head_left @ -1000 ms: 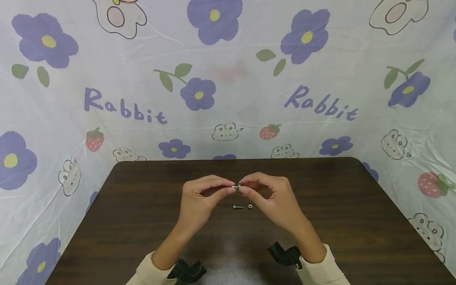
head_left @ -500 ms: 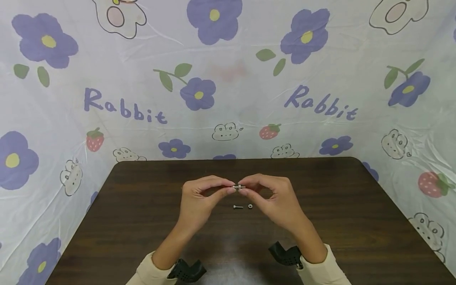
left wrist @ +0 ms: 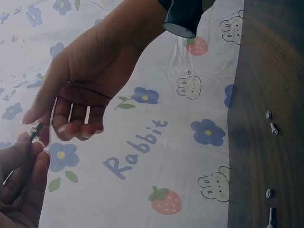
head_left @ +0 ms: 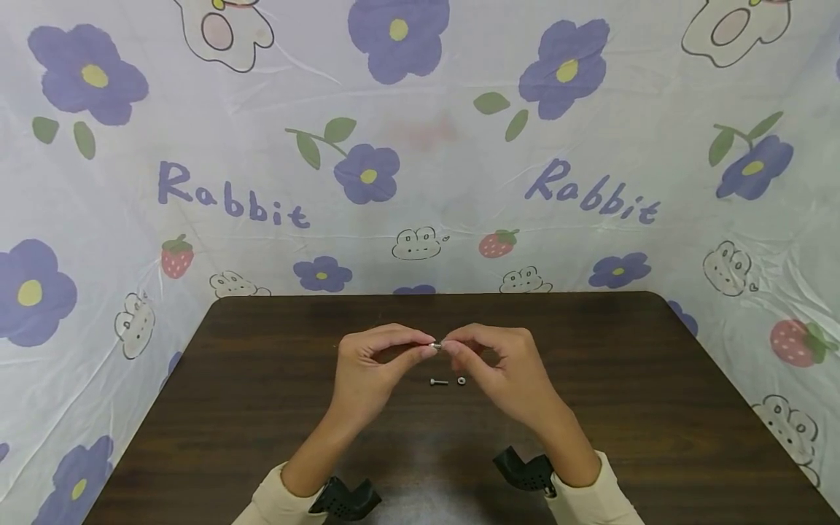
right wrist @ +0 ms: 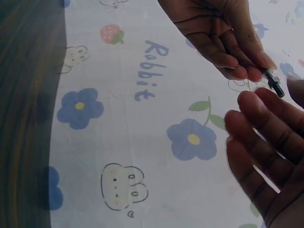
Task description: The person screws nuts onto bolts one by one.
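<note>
One bolt [right wrist: 280,91]: small metal piece in the air above the tabletop, between the two hands.
Long axis: near level in the head view, nine to three o'clock; in the right wrist view it slants from eleven to five, threaded tip toward five.
Bolt's surface: grey, slim, straight, ribbed with thread; a nut [right wrist: 273,81], wider than the shank, sits around it short of the tip.
Left hand [head_left: 362,373]: grasping the bolt, pinching the end away from the tip between thumb and forefinger; the other fingers bend in loosely.
Right hand [head_left: 508,368]: at three o'clock of the bolt in the head view, thumb and forefinger on either side of the tip; contact is hard to see, so I cannot tell whether they grip.
Loose bolt [head_left: 438,382]: lying at six o'clock from the held one, head toward nine, shank toward three.
Loose nut [head_left: 461,380]: metal ring near the loose bolt, at its three o'clock.
Left wrist tally: two bolts and two nuts on the tabletop, the lower bolt [left wrist: 270,218] cut by the frame at six o'clock.
Tabletop [head_left: 262,408]: dark brown, wood-grained, far corners rounded.
Cloth [head_left: 453,175]: white, creased, printed with purple flowers and strawberries.
Sleeves [head_left: 593,503]: cream fabric.
</note>
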A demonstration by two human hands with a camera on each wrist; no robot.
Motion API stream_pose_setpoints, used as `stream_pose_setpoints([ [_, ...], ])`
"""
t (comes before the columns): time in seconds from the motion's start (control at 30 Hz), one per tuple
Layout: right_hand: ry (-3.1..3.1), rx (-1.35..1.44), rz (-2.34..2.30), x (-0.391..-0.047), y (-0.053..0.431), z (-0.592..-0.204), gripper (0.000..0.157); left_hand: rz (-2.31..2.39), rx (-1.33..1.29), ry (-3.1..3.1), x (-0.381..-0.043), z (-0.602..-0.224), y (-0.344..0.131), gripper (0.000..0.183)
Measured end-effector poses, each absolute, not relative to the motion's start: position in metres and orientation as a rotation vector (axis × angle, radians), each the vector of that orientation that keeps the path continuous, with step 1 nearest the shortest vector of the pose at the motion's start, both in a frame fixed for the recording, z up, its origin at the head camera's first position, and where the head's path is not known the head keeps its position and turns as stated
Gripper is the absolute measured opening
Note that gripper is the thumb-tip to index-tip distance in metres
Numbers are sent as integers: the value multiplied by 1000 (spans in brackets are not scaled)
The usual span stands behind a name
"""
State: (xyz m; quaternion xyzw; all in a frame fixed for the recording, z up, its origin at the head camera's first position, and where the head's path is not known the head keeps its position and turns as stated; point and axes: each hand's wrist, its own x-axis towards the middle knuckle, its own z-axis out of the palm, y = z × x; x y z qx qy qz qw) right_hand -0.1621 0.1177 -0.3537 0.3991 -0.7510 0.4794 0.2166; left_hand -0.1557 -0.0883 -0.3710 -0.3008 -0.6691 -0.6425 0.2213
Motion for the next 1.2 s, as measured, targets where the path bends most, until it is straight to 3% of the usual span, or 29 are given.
stream_pose_setpoints([
  [0.2,-1991,1127,1328,-162,119,-353,35,-1785,-786,-1856,-155,-370,-89,10],
  [0.87,-2019,1104,1273,-163,114,-357,12,-1807,-829,-1845,-155,-370,-88,11],
  [1.2,-1977,1147,1297,-163,114,-354,32,-1805,-833,-1837,-156,-370,-90,12],
])
